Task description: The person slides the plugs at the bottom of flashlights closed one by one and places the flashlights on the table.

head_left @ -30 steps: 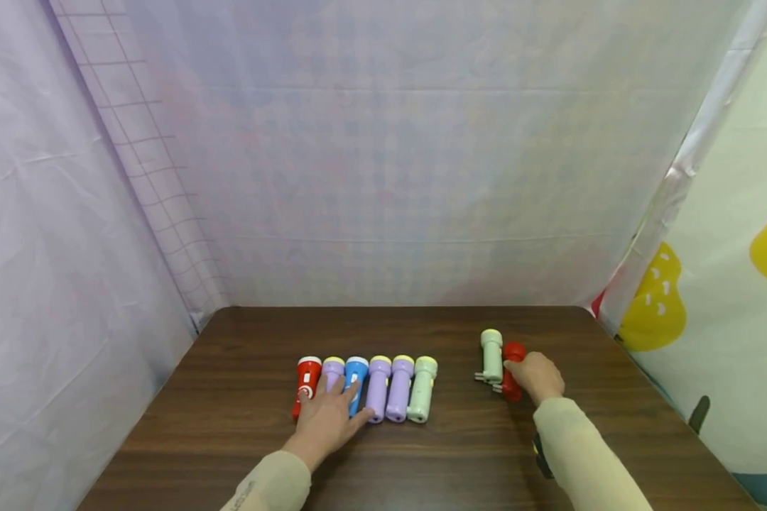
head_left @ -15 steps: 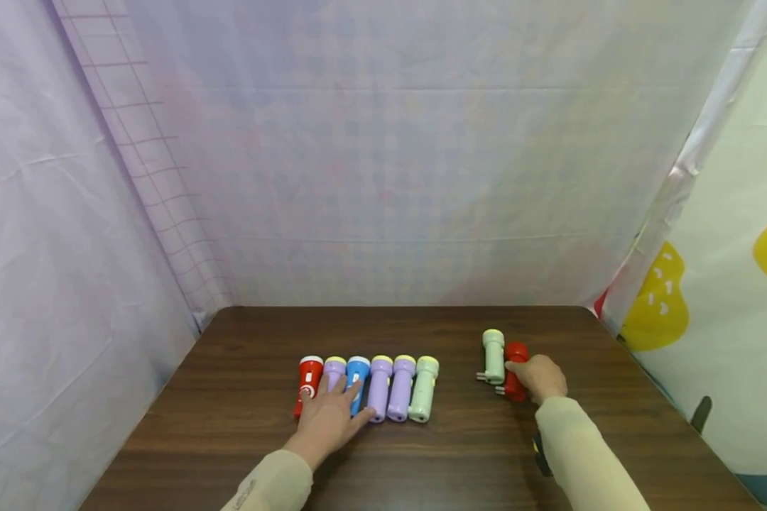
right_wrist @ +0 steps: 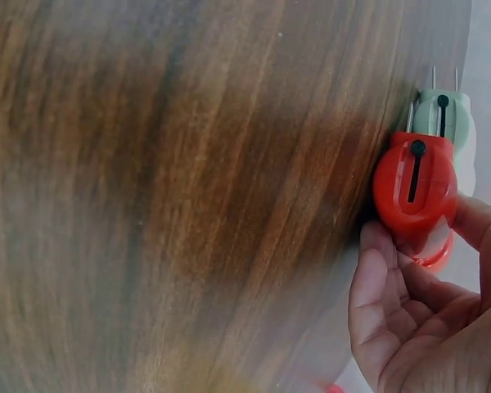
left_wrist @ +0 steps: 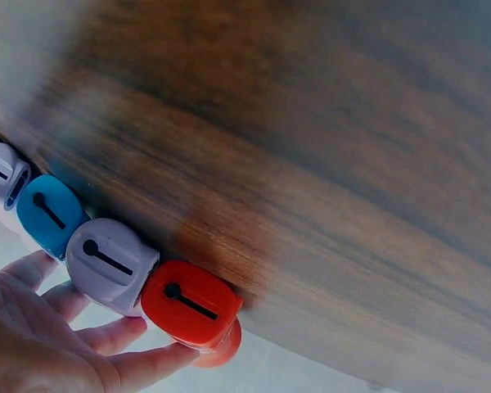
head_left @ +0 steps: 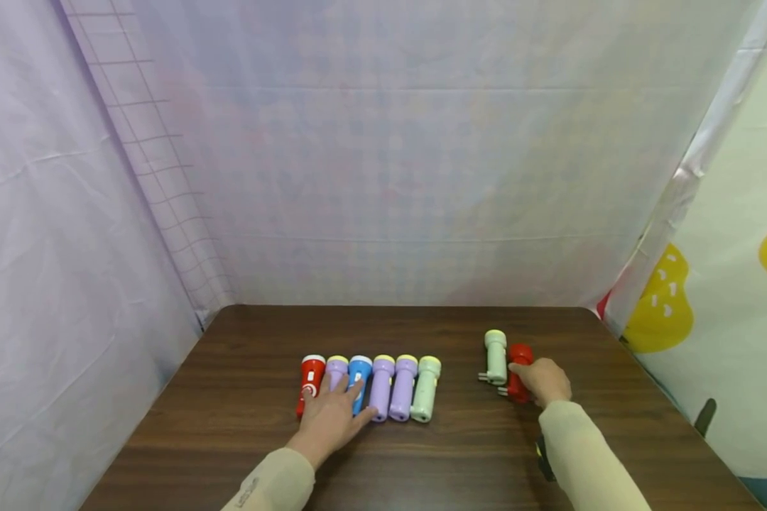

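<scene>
A row of flashlights lies side by side on the brown table: a red flashlight, a purple flashlight, a blue flashlight, two more purple ones and a pale green flashlight. My left hand rests with spread fingers over the left part of this row, hiding some bodies. On the right, my right hand grips another red flashlight between thumb and curled fingers. Metal plug prongs stick out of its tail. Just left of it lies a second green flashlight, its prongs also out.
The wood-grain table ends at a pale curtain behind. White cloth hangs on the left, and cloth with yellow shapes on the right. A small dark object shows beside the right sleeve.
Both hands keep their places on the flashlights. The whole scene shifts slightly to the right in the head view; little else differs.
</scene>
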### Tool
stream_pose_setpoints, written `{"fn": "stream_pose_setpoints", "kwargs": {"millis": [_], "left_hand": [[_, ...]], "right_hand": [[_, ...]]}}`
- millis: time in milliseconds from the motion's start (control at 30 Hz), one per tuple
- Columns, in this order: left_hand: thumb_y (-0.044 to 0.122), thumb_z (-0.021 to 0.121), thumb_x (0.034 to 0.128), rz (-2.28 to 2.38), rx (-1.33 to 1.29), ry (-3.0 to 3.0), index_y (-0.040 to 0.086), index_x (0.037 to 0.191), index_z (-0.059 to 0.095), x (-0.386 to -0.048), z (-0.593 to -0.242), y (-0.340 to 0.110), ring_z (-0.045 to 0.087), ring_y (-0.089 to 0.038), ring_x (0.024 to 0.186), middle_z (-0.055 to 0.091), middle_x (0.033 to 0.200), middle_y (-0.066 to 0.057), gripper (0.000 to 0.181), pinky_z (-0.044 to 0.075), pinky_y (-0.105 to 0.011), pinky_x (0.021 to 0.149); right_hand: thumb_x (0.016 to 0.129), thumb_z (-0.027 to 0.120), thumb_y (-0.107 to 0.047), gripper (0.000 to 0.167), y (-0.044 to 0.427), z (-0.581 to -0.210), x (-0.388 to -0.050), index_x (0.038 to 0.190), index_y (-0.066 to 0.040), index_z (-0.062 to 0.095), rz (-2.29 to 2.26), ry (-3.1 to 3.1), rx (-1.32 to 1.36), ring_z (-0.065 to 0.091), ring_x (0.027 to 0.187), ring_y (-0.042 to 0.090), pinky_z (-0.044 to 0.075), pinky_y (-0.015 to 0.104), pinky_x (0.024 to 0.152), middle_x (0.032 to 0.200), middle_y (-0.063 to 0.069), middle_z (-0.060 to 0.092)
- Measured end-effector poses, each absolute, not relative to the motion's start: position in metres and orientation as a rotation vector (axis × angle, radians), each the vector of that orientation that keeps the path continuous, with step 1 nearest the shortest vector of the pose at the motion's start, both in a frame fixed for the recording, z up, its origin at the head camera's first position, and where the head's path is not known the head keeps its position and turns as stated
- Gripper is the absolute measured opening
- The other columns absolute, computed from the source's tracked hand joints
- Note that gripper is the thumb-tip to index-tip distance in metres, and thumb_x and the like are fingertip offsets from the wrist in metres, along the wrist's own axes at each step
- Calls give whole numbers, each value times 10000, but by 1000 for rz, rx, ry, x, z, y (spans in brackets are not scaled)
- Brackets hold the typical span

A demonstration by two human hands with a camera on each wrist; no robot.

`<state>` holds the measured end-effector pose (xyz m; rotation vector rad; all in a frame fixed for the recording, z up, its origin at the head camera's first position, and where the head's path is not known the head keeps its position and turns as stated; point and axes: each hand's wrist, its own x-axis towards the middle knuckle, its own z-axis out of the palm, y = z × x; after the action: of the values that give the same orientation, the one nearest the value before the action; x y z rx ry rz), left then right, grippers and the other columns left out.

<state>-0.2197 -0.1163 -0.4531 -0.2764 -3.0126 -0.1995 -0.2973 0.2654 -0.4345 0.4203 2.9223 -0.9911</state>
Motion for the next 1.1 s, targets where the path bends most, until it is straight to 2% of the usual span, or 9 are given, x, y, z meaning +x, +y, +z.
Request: {"fn": "stream_pose_setpoints", "kwargs": {"millis": [367,800,1100], "left_hand": [[651,532,917,-181,-270,-3021,191,1432,548,-222,-454,-117,367,-467,1367,527,1433,-139,691,317,-721,994],[664,524,912,-149,-268,-3029,201,1432,548,-223,-455,-117,385,-434,1358,534,1426,-126,696,336,-702,979],[645,543,913,-193,-273,-3020,179,1425,555,-222,-454,-117,355,-478,1371,528,1427,-149,692,305,-730,994]], "right_hand": [[913,616,-377,478,267,-431,-293,871,99,617,-1018,2896,490,600,509,234,503,321,463,659,136,600],[917,595,-383,566,271,-438,-289,1029,171,573,-1161,2844,539,635,572,259,555,353,510,793,215,612],[906,586,-409,619,267,-437,-286,1099,179,568,-1399,2788,599,653,626,265,576,372,555,833,206,618]]}}
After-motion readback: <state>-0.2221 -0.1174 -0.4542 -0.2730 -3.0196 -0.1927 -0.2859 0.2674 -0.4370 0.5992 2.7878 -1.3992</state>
